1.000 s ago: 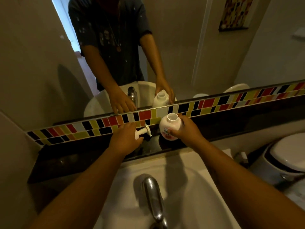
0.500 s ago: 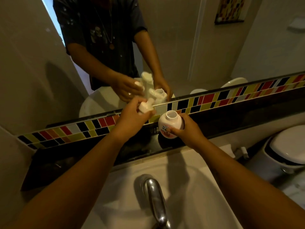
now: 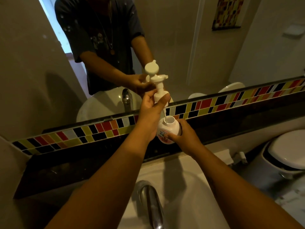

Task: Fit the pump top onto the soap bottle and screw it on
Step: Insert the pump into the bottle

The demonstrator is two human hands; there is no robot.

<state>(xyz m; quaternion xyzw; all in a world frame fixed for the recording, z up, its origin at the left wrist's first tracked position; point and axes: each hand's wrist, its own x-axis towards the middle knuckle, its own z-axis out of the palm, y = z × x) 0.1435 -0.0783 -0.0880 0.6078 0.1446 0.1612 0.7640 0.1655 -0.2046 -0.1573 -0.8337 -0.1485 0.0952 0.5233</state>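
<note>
Head view, near to far: chrome faucet (image 3: 152,207) and white basin (image 3: 189,195) at the bottom edge, both forearms reaching over them toward the dark ledge (image 3: 92,164) under the mirror (image 3: 214,55). Right hand (image 3: 185,138) wrapped around the soap bottle (image 3: 168,131), thumb across the label, bottle tilted and held just above the ledge, mouth open and uncapped. Left hand (image 3: 151,113) pinching the collar of the pump top (image 3: 159,90) between thumb and fingers, nozzle up, dip tube (image 3: 164,113) angled down with its tip just at the rim of the neck. Tube apparently only starting in; collar well clear of the threads; seating and screwing both left to do. Open air above the bottle, mirror and tiled strip (image 3: 214,103) close behind, toilet (image 3: 287,152) well off to the right. Little room rearward, plenty toward the basin.
</note>
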